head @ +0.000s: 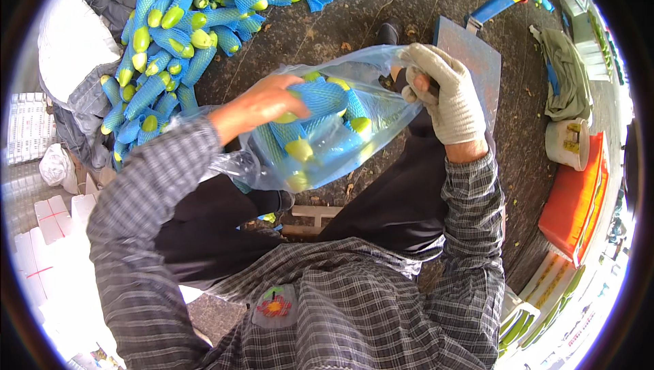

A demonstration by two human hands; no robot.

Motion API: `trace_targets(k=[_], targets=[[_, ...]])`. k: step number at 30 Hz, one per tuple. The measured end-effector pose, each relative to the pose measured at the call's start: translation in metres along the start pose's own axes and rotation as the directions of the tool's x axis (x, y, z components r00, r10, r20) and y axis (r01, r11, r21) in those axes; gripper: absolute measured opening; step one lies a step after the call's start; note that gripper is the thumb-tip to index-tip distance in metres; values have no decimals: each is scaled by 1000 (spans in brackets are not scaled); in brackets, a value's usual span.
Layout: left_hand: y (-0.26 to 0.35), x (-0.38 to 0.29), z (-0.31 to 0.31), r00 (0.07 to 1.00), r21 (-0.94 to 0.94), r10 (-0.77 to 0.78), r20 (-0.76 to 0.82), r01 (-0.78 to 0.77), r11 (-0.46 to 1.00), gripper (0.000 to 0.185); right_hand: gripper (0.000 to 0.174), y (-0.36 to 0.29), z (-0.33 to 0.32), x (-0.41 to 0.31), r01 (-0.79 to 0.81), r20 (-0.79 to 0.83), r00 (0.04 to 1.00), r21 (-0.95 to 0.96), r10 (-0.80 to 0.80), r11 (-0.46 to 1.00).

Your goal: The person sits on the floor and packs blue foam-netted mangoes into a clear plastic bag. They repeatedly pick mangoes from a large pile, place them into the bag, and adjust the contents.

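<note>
A clear bluish plastic bag (384,127) spreads above the floor between my knees, with several long pale green vegetables, each in a blue foam net, inside it. My bare left hand (268,100), slightly blurred, grips one netted vegetable (324,98) at the bag's opening; its fingertips are partly hidden. In a white knitted glove, my right hand (443,91) pinches the bag's gathered rim and holds that side up. A large pile of similar netted vegetables (176,45) lies on the floor beyond my left arm.
A platform scale (472,58) with a blue post (493,7) stands beyond my right hand. To the right are a white bucket (566,144), an orange crate (572,201) and a crumpled olive cloth (567,76). White boxes (53,219) stack at left.
</note>
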State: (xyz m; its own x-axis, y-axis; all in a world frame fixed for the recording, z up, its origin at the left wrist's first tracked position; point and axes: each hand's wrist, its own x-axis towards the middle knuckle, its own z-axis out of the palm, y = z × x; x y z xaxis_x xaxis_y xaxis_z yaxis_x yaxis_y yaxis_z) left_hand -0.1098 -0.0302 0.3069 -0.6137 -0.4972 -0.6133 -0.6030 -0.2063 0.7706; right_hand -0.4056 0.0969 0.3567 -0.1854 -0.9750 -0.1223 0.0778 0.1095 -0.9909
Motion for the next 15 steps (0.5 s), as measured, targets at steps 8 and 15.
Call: trace_targets(k=[8,15], targets=[[-131,4,125,881,450,472,-11,-418,789,101,31,3,-1,4,-62,0,998,133,63,989],[-109,24,123,974,579,226,-27,-169,798,96,31,-7,4,6,-55,9,998,129,55,990]])
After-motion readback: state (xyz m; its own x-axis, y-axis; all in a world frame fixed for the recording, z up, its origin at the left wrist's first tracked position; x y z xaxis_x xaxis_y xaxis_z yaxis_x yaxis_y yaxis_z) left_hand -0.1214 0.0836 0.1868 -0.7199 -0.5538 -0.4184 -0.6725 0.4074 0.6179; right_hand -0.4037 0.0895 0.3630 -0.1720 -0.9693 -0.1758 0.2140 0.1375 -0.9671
